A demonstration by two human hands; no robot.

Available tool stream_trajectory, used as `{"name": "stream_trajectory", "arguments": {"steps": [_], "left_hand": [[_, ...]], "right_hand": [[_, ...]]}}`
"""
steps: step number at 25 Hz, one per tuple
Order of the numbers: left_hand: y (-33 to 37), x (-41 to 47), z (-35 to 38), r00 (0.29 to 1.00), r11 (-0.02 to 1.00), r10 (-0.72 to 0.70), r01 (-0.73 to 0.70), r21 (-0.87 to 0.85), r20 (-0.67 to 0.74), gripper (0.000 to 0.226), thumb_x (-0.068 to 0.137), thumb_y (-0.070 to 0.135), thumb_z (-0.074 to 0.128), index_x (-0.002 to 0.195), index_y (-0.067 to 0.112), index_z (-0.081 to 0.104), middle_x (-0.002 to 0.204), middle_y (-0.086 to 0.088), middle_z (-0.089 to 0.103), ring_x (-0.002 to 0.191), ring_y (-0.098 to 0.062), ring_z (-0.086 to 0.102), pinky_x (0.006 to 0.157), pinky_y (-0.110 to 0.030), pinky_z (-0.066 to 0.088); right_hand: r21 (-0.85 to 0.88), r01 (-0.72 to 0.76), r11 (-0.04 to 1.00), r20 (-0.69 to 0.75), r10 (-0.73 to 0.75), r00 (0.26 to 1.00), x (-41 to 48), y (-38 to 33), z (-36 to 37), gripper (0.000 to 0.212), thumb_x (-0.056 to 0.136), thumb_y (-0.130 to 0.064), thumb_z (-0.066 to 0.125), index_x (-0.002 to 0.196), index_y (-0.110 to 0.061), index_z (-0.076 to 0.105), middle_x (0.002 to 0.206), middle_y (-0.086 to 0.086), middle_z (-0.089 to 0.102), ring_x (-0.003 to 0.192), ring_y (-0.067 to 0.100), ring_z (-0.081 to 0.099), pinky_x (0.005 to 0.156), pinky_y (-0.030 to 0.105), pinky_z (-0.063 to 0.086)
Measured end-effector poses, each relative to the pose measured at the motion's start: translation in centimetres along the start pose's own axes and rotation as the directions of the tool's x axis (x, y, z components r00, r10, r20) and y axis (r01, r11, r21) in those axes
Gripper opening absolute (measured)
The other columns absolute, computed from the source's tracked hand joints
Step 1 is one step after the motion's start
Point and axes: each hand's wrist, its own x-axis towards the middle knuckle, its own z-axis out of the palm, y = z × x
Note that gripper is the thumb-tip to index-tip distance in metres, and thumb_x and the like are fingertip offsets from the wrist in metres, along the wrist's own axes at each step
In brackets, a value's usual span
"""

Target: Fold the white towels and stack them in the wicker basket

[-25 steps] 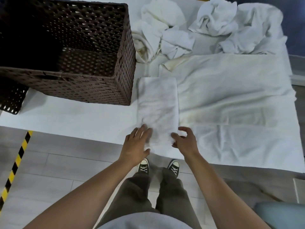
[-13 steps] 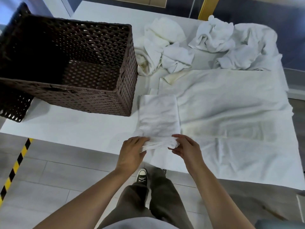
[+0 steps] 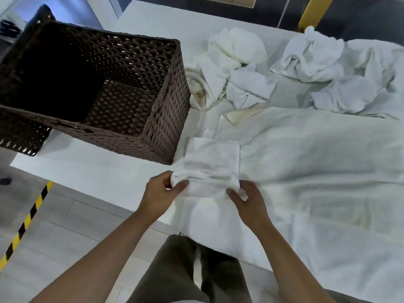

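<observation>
White table (image 3: 87, 171), yellow-black floor tape (image 3: 26, 224), perhaps a yellow post (image 3: 314, 12) behind

Indoor work space, not domestic by the look of it, set up as a linen-folding station. Yellow-and-black hazard tape (image 3: 26, 221) runs across a grey tiled floor (image 3: 72, 215). Plain white table (image 3: 87, 171), a large white sheet (image 3: 317, 171) spread over its right part. Crumpled towels (image 3: 234, 68) heaped at the far side, a folded towel (image 3: 212, 156) near the front edge, a dark wicker basket (image 3: 166, 119) at left. Behind — dark wall panels (image 3: 360, 16) and a yellow post (image 3: 314, 12).
</observation>
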Motion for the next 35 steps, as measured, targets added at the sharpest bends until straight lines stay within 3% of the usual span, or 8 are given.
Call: {"name": "stream_trajectory", "arguments": {"steps": [3,7,11,14,19,24,29,35], "left_hand": [[1.0,2.0,0.3,0.991,0.974,-0.126,0.130,-0.187,0.035,0.026,0.084,0.025,0.080,0.105,0.013,0.070,0.098,0.000,0.077,0.089,-0.007,0.071,0.080,-0.022,0.056],[-0.5,4.0,1.3,0.957,0.970,-0.174,0.207,-0.125,0.233,0.025,0.085,0.019,0.079,0.107,0.021,0.067,0.103,0.005,0.077,0.098,-0.009,0.071,0.090,-0.026,0.054],[-1.6,6.0,2.2,0.982,0.981,-0.176,0.181,-0.070,0.073,0.004,0.096,0.027,0.065,0.093,0.026,0.064,0.078,0.002,0.071,0.070,-0.011,0.060,0.072,-0.030,0.046],[-1.1,7.1,3.3,0.991,0.993,-0.116,0.118,0.015,-0.072,0.003,0.099,0.027,0.058,0.099,0.024,0.058,0.075,0.007,0.065,0.066,-0.007,0.056,0.062,-0.020,0.043],[-1.3,9.1,5.7,0.938,0.950,-0.277,0.300,0.088,-0.207,0.020,0.096,0.036,0.061,0.106,0.018,0.058,0.093,0.001,0.067,0.088,-0.023,0.062,0.080,-0.033,0.048],[-1.9,9.0,6.4,0.891,0.926,-0.360,0.377,0.010,-0.274,0.030,0.089,0.040,0.069,0.104,0.019,0.055,0.099,-0.003,0.065,0.098,-0.025,0.061,0.087,-0.037,0.049],[-0.5,9.4,5.7,0.874,0.883,-0.464,0.470,0.004,-0.143,0.047,0.085,0.053,0.070,0.115,0.017,0.059,0.099,0.007,0.064,0.097,-0.023,0.064,0.085,-0.033,0.052],[1.9,8.7,5.1,0.950,0.951,-0.287,0.298,0.085,-0.124,0.027,0.087,0.040,0.071,0.096,0.015,0.068,0.090,0.002,0.070,0.090,-0.021,0.066,0.081,-0.036,0.055]], "right_hand": [[0.100,-0.040,0.994,0.047,0.035,0.998,2.4,-1.0,0.0,0.027,0.098,-0.038,0.061,0.086,-0.014,0.055,0.077,0.002,0.059,0.069,0.012,0.053,0.065,0.030,0.043],[0.134,-0.070,0.988,-0.007,0.072,0.997,5.4,-1.4,0.4,0.037,0.102,-0.039,0.053,0.087,-0.006,0.044,0.073,0.006,0.044,0.065,0.014,0.042,0.064,0.033,0.038],[0.112,-0.058,0.992,-0.039,0.062,0.997,6.9,-1.1,1.0,0.033,0.102,-0.045,0.048,0.092,-0.014,0.046,0.087,0.017,0.056,0.071,0.023,0.051,0.069,0.041,0.047],[0.122,-0.034,0.992,-0.106,0.047,0.993,7.9,-1.4,1.4,0.029,0.103,-0.043,0.048,0.090,-0.017,0.046,0.074,0.009,0.049,0.065,0.014,0.046,0.064,0.033,0.044],[-0.089,-0.183,0.979,-0.220,0.160,0.962,10.5,-1.8,2.1,0.033,0.099,-0.043,0.054,0.083,-0.015,0.049,0.067,-0.005,0.054,0.063,0.015,0.052,0.053,0.030,0.034],[-0.095,-0.266,0.959,-0.302,0.227,0.926,11.6,-1.9,2.8,0.032,0.091,-0.040,0.064,0.104,-0.014,0.051,0.103,0.001,0.057,0.087,0.022,0.054,0.072,0.033,0.040],[0.086,-0.373,0.924,-0.154,0.382,0.911,11.9,-2.3,1.7,0.032,0.091,-0.041,0.063,0.110,-0.017,0.053,0.097,-0.004,0.061,0.089,0.020,0.060,0.074,0.032,0.045],[0.306,-0.351,0.885,-0.020,0.375,0.927,11.1,-3.3,0.1,0.021,0.090,-0.035,0.068,0.091,-0.014,0.069,0.087,0.001,0.068,0.081,0.022,0.064,0.075,0.035,0.051]]}}
